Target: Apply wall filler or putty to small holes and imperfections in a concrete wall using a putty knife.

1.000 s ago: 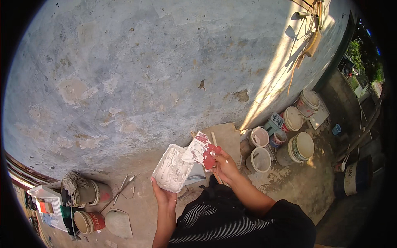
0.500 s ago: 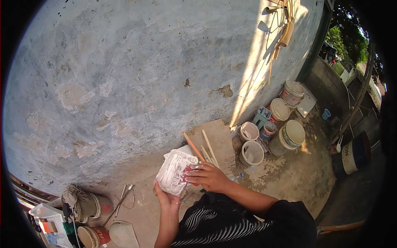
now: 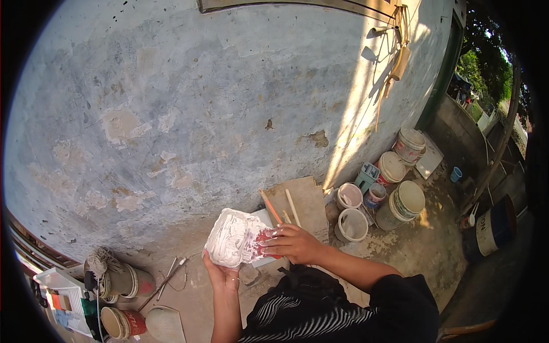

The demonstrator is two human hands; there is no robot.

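My left hand (image 3: pixel 222 275) grips the near edge of a shallow white tray (image 3: pixel 210 233), which is tilted in front of the wall. Thick white paste (image 3: pixel 230 240) coats the inside of the tray. In my right hand (image 3: pixel 294 244) is a red flat scraper (image 3: pixel 267 242), smeared with the same paste and laid against the tray's right side. White smears mark the right fingers. The fingers of both hands are closed. The far part of the scraper is hidden under paste.
A patched blue-grey wall (image 3: pixel 189 114) rises ahead. Wooden sticks (image 3: pixel 292 207) lie on a brown board (image 3: pixel 309 200) at its foot. Several buckets (image 3: pixel 351 224) stand to the right. At lower left are a bucket with a mop (image 3: pixel 103 262) and a white crate (image 3: pixel 48 280).
The tray has shifted slightly left and turned, and the scraper now lies nearer its right edge. The view has tipped up a little, showing a wooden frame at the top.
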